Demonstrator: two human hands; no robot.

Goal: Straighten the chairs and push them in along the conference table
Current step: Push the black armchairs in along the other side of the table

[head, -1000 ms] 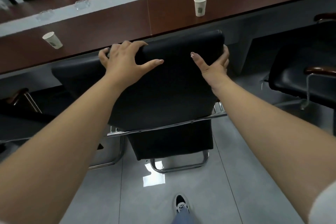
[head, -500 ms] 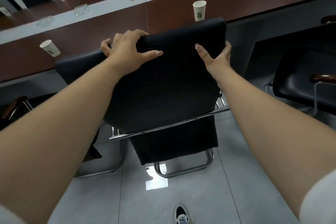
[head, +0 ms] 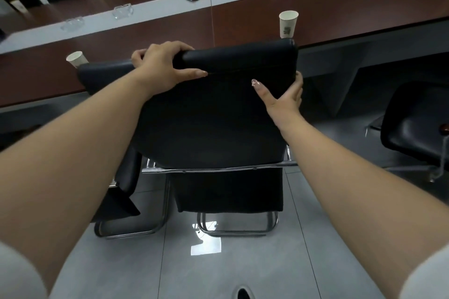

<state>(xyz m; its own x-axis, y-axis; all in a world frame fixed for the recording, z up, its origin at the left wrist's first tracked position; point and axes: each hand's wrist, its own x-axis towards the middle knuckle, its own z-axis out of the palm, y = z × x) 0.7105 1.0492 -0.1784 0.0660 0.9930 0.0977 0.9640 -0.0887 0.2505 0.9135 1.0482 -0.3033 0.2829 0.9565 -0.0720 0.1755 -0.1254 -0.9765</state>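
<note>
Grey tiled floor [head: 243, 262] nearest you, glossy, one bright light reflection just behind the chair's frame; a shoe tip at the bottom edge.

Black chair [head: 213, 124] directly ahead on a chrome sled base, its back toward you. Your left hand [head: 162, 68] is curled over the top edge of the backrest, thumb laid along the rear face. Your right hand [head: 284, 97] clasps the right side edge, thumb on the back, fingers wrapped out of sight. Both hands are closed on the chair.

Step in hand, as I read it: squaring this chair and pushing it in. Its top sits close to the table [head: 340, 9] edge. Next move likely calls for an even forward push through both hands so the base doesn't skew.

Second chair [head: 104, 75] just beside on the left, overlapping this one; another chair [head: 418, 124] well apart on the right.

Table: dark wood with a grey centre strip. Paper cup [head: 288, 24] just past the backrest, another cup [head: 75, 59] left. Small red-and-white packets and clear glass dishes farther along the strip.
</note>
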